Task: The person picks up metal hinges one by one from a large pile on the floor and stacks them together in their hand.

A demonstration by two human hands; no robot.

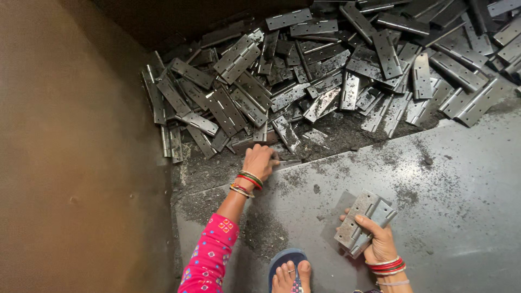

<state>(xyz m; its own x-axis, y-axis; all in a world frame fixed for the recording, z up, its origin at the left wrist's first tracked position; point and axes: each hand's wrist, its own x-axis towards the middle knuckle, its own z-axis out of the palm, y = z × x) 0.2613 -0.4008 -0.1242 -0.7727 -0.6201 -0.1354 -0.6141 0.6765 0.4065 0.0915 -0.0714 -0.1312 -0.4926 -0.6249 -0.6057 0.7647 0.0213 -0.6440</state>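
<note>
The light is soft and even, falling from above and somewhat from the right, so the grey metal sheet (pixel 461 179) reads bright while the brown wall (pixel 70 152) left of it stays duller. Above the pile of hinges (pixel 325 81) the far corner sinks into near-black shadow. Hinges toward the pile's right side catch pale glints; those at its left edge are darker. The right hand (pixel 380 244) casts a faint shadow on the sheet to its left. Focus is sharp across the pile; the wide lens bends and stretches things at the frame's corners.
</note>
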